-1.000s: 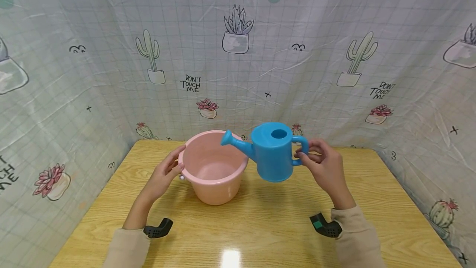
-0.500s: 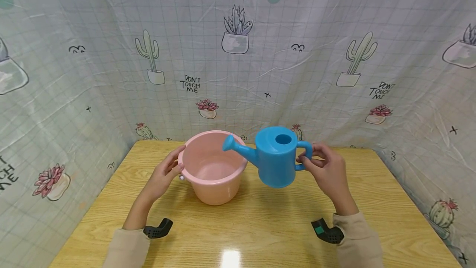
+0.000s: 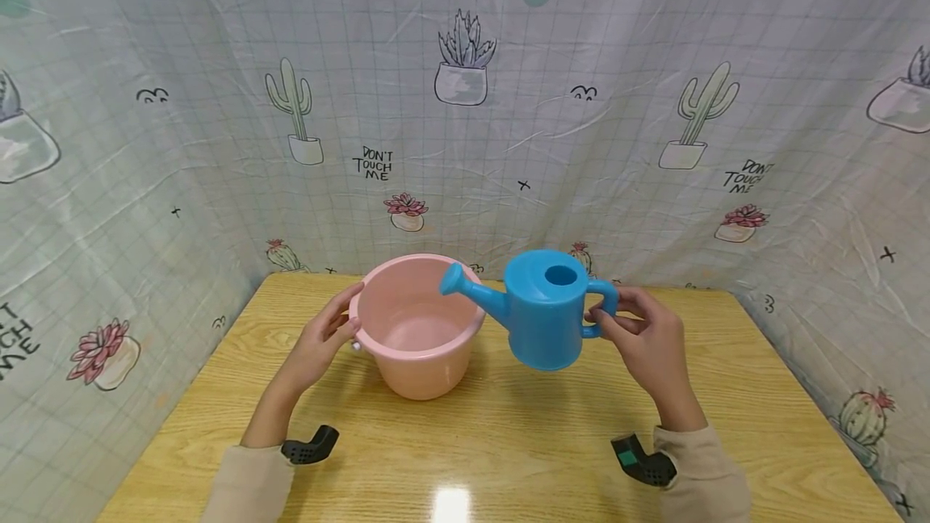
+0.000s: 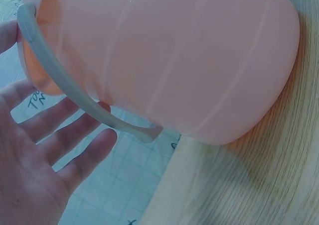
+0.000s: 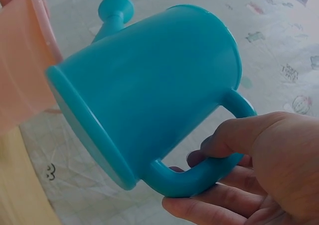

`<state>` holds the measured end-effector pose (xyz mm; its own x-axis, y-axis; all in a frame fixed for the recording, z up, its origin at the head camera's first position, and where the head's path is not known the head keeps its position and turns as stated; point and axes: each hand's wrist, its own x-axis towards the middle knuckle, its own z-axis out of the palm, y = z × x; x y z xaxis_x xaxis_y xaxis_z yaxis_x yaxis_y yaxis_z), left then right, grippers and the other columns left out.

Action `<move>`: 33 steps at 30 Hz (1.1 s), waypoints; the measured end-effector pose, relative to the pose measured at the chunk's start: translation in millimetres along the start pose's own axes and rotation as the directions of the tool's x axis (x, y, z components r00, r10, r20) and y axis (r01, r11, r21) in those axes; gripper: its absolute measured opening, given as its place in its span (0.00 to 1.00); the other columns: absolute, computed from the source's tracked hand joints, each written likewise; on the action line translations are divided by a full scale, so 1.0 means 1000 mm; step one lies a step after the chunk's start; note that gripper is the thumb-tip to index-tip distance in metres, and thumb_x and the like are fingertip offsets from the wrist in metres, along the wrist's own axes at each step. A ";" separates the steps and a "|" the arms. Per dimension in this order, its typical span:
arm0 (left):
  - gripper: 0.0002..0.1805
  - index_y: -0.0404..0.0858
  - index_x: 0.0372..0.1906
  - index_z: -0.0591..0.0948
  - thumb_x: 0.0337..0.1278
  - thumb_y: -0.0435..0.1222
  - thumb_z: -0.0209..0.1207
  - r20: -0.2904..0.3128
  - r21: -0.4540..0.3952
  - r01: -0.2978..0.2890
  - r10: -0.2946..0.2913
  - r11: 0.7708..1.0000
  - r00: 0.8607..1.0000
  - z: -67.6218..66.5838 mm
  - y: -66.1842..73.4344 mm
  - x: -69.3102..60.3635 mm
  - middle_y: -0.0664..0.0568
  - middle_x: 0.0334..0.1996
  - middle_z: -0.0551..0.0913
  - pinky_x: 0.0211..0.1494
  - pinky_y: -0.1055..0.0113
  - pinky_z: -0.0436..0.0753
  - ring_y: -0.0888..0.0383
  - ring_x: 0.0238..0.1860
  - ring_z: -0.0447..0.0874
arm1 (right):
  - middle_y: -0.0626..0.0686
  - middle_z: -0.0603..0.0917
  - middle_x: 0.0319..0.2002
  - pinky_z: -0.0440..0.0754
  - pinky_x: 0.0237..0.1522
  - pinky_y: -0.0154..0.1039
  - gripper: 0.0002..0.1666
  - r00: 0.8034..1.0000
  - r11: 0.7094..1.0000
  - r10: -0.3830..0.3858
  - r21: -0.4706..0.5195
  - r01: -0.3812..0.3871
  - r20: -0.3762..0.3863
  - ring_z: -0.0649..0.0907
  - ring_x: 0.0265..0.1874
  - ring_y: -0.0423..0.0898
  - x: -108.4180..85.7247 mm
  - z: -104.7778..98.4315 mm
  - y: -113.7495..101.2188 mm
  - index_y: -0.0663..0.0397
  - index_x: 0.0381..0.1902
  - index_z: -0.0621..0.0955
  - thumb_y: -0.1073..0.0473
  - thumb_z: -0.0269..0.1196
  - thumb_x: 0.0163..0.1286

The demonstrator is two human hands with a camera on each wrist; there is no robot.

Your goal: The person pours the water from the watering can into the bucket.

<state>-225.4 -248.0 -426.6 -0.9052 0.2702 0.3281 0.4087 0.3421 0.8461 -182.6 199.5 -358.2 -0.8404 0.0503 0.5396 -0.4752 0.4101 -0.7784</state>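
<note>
In the head view a pink bucket (image 3: 425,374) stands on the table, left of centre. My left hand (image 3: 323,341) rests against its left rim, thumb and fingers spread; the left wrist view shows the fingers fairly straight, near the pale bail handle (image 4: 75,90), which hangs down that side. My right hand (image 3: 647,337) grips the looped handle of a blue watering can (image 3: 546,321), thumb on one side and fingers round the other, as the right wrist view shows. The can hangs above the table, roughly upright, its spout head (image 3: 454,279) over the bucket's right side.
A wooden table (image 3: 508,458) lies beneath everything. Behind it and on both sides hangs a printed cloth (image 3: 523,135) with cactus drawings. Black devices (image 3: 311,446) are strapped at both wrists.
My right hand has shifted the watering can slightly right and down, and the spout has moved a little toward the bucket's right rim. The left hand and bucket have stayed in place.
</note>
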 end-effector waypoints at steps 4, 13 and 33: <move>0.30 0.51 0.75 0.58 0.73 0.36 0.49 -0.001 -0.001 0.000 0.000 1.000 1.000 0.000 0.000 0.000 0.40 0.70 0.65 0.56 0.81 0.74 0.38 0.67 0.68 | 0.63 0.85 0.38 0.84 0.32 0.28 0.14 0.999 0.999 0.031 -0.008 -0.031 -0.017 0.87 0.30 0.30 -0.002 0.000 0.002 0.64 0.48 0.80 0.66 0.65 0.64; 0.30 0.52 0.75 0.59 0.72 0.36 0.49 -0.008 0.001 -0.001 0.001 1.000 1.000 0.000 -0.001 0.000 0.41 0.71 0.64 0.57 0.82 0.72 0.39 0.68 0.66 | 0.36 0.84 0.34 0.84 0.33 0.28 0.14 0.997 0.998 0.065 0.003 -0.065 -0.046 0.88 0.30 0.33 -0.007 -0.001 0.006 0.61 0.47 0.80 0.66 0.66 0.63; 0.30 0.48 0.75 0.58 0.72 0.35 0.49 0.002 -0.022 -0.003 0.003 1.000 1.000 0.001 0.003 0.000 0.38 0.69 0.66 0.54 0.79 0.76 0.36 0.66 0.69 | 0.33 0.83 0.34 0.85 0.34 0.29 0.13 0.991 0.993 0.118 0.017 -0.118 -0.063 0.87 0.32 0.31 -0.010 -0.007 0.017 0.64 0.46 0.79 0.63 0.64 0.66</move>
<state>-224.2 -246.2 -424.7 -0.9039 0.2728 0.3295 0.4084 0.3217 0.8542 -180.3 212.0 -375.2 -0.8727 0.1559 0.4627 -0.3776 0.3855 -0.8419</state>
